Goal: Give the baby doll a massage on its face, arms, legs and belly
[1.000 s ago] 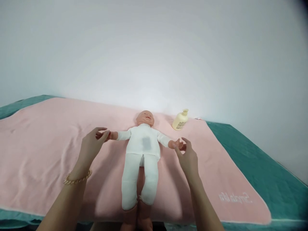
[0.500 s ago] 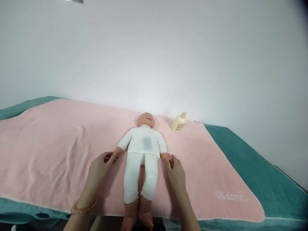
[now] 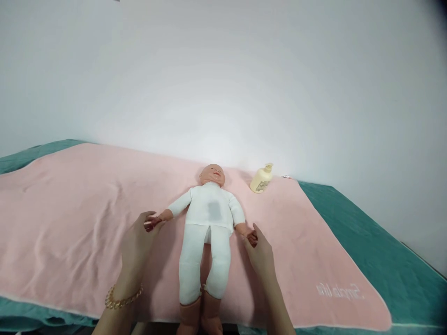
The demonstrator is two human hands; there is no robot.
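Observation:
A baby doll (image 3: 209, 209) in a white top and white leggings lies on its back on a pink blanket (image 3: 87, 223), head toward the wall. A grey patch shows on its chest. My left hand (image 3: 138, 239), with a gold bracelet (image 3: 124, 297) at the wrist, is closed round the doll's hand at the left. On the other side my right hand (image 3: 259, 249) grips the doll's other hand between thumb and fingers. Both doll arms stretch outward from its body. Its bare feet reach the near edge of the blanket.
Beyond the doll's right-hand shoulder stands a pale yellow pump bottle (image 3: 261, 180). Green quilted cloth (image 3: 352, 242) shows under the blanket along its sides and front. A white wall (image 3: 216, 83) rises behind. White lettering marks the blanket's near right corner.
My left hand has moved left and slightly up, drawing the doll's arm further out. My right hand has shifted a little to the right with the other arm. The view has tilted slightly.

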